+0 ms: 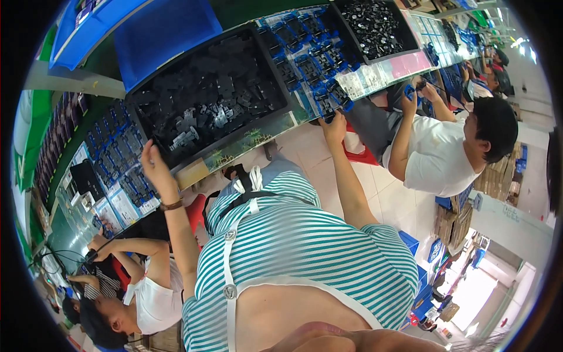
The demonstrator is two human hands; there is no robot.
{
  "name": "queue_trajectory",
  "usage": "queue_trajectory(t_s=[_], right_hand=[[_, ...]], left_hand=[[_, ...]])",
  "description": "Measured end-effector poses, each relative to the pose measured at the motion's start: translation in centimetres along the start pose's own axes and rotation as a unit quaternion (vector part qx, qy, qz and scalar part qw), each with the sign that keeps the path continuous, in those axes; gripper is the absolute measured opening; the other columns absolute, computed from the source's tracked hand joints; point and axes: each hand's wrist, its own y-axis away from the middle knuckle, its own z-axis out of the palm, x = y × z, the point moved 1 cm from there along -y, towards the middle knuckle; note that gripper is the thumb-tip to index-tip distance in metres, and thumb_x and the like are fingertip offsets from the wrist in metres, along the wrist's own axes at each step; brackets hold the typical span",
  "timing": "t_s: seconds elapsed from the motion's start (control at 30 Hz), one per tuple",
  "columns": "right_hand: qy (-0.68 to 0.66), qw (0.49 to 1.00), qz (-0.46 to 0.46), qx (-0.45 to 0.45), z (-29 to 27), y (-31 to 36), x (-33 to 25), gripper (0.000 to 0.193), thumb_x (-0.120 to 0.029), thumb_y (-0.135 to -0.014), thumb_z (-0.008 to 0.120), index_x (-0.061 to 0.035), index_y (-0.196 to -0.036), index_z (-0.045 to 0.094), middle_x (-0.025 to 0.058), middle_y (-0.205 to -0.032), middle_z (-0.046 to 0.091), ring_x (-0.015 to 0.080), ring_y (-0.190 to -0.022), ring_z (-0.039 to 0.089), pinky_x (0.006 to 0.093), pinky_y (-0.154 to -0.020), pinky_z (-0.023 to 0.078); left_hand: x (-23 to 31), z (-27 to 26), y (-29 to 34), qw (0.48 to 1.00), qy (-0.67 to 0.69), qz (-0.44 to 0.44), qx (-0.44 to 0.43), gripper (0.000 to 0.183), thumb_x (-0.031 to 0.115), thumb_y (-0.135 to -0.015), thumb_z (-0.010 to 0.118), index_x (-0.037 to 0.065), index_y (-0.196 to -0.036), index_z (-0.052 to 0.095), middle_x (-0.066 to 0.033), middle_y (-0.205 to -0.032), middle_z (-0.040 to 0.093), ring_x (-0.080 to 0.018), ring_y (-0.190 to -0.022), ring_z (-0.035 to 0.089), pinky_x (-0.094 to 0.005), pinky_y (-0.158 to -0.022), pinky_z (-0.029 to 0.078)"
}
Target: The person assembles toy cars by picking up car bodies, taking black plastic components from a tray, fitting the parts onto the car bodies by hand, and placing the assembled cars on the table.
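Note:
My left hand [156,166] is at the near left corner of a large black tray [226,151], its fingers stretched out and nothing visible in them. Inside that tray lies a heap of flat black plastic pieces [217,79]. On the other side, my right hand [334,128] is at the bench's front edge, with thumb and fingers closed around the near end of a blue-and-black plastic part [326,107]. Rows of similar blue-and-black parts [308,56] lie beyond it. More of them [114,141] stand in rows left of the tray.
A second black tray [384,57] of small shiny dark pieces stands farther right. Blue bins [167,35] are behind the large tray. A co-worker in white [437,146] sits at right holding a blue part; another co-worker [155,287] works at left. A red stool [359,154] stands below the bench.

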Motion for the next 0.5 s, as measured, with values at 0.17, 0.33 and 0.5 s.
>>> queue_trajectory(t_s=[0.17, 0.33, 0.5], right_hand=[[-0.014, 0.999, -0.033, 0.004, -7.0, 1.5, -4.9, 0.06, -0.028, -0.066, 0.08, -0.0012, -0.114, 0.056, 0.016, -0.103, 0.059, 0.0352, -0.099, 0.056, 0.0444, -0.083, 0.048], [-0.067, 0.982, -0.155, -0.084, -12.7, 3.8, -15.5, 0.06, -0.029, -0.066, 0.078, -0.0022, -0.115, 0.056, 0.0138, -0.102, 0.058, 0.0334, -0.102, 0.055, 0.0422, -0.082, 0.048], [-0.138, 0.934, -0.291, -0.157, -11.4, 5.9, -24.2, 0.066, -0.037, -0.067, 0.079, -0.0021, -0.118, 0.056, 0.0141, -0.103, 0.059, 0.0335, -0.099, 0.057, 0.0413, -0.083, 0.048]], left_hand=[[4.3, 8.6, 6.7, 0.968, 0.166, -0.124, -0.143, 0.031, 0.023, -0.097, 0.058, 0.006, -0.123, 0.058, -0.0054, -0.122, 0.058, -0.0146, -0.111, 0.053, -0.0292, -0.096, 0.042], [5.3, 14.4, 11.9, 0.753, 0.378, -0.34, -0.417, 0.057, 0.047, -0.097, 0.05, 0.011, -0.14, 0.039, -0.0099, -0.138, 0.046, -0.0216, -0.123, 0.046, -0.0388, -0.104, 0.036], [5.2, 13.8, 10.8, 0.722, 0.479, -0.393, -0.308, 0.07, 0.07, -0.092, 0.033, 0.015, -0.133, 0.046, -0.0073, -0.134, 0.053, -0.0243, -0.125, 0.048, -0.0431, -0.107, 0.034]])
